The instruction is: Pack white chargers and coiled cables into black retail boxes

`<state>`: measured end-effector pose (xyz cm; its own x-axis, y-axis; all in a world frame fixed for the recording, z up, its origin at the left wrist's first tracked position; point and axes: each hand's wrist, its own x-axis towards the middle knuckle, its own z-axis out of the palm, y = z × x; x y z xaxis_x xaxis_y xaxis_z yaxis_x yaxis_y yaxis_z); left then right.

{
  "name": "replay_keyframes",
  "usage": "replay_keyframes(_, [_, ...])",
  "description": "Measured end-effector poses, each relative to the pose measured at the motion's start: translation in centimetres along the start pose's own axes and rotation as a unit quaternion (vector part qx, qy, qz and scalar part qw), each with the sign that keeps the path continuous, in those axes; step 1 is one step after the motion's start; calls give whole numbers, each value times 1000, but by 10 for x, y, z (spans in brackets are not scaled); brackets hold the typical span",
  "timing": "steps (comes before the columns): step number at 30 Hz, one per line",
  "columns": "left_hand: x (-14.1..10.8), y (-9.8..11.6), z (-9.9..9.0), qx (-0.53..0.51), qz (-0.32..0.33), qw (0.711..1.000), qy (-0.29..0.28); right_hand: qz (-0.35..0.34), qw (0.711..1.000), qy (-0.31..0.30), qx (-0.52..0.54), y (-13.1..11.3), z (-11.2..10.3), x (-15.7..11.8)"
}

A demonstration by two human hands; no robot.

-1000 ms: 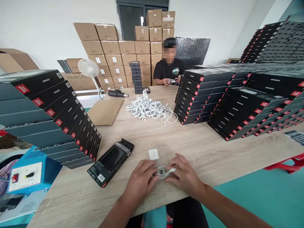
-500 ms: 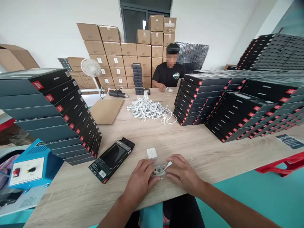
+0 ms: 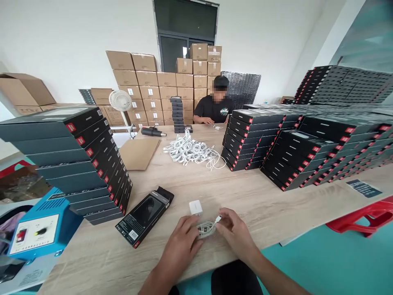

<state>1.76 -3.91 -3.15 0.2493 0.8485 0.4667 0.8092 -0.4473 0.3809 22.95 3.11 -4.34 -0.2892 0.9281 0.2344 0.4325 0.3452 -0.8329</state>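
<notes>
1. A coiled white cable [image 3: 206, 230] lies on the wooden table [image 3: 245, 190], between a worker's two bare hands near the front edge.
2. The right hand [image 3: 238, 233] appears to pinch the cable's plug end [image 3: 218, 219] between thumb and fingertips; the left hand [image 3: 181, 243] has its fingers at the coil's left side, though whether they grip it cannot be told.
3. The cable looks light, bendable and hardy, its loops likely to spring loose; the bundled middle seems the surest hold, the stiffer plug better spared hard bending.
4. Just beyond the coil sits a white adapter [image 3: 195, 207]; to its left rests a black box [image 3: 145, 217], one end flap open.
5. Farther back, a pile of white cables [image 3: 190, 150] spreads between stacks of black cartons [image 3: 245, 141], while a co-worker [image 3: 215, 110] sits across the table.
</notes>
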Motion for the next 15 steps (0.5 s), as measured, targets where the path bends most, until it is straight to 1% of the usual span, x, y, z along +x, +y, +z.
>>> replay_keyframes(2, [1, 1, 2, 12, 16, 1000, 14, 46, 999, 6, 21, -2, 6, 1])
replay_keyframes(4, [3, 3, 4, 19, 31, 999, 30, 56, 997, -11, 51, -7, 9, 8])
replay_keyframes(6, [9, 5, 5, 13, 32, 998, 53, 63, 992, -16, 110, -12, 8, 20])
replay_keyframes(7, [14, 6, 4, 0, 19, 997, 70, 68, 987, -12, 144, -14, 6, 27])
replay_keyframes(8, [20, 7, 3, -23, -8, 995, 94, 73, 982, -4, 174, -16, 3, 34])
replay_keyframes(9, [27, 8, 2, -60, -49, 989, 128, 76, 977, 6, 199, -19, 0, 40])
replay_keyframes(10, [37, 10, 1, -113, -102, 973, 171, 77, 973, 16, 218, -21, -4, 46])
replay_keyframes(11, [48, 11, -1, -188, -164, 945, 211, 76, 969, 25, 234, -24, -6, 52])
replay_keyframes(12, [60, 12, -3, -282, -224, 903, 235, 71, 966, 31, 247, -26, -9, 57])
replay_keyframes(13, [73, 11, -5, -389, -276, 848, 231, 59, 964, 31, 257, -29, -11, 62])
replay_keyframes(14, [86, 11, -7, -495, -313, 786, 200, 44, 964, 27, 261, -32, -13, 67])
replay_keyframes(15, [98, 9, -8, -585, -337, 721, 159, 28, 965, 22, 259, -34, -14, 72])
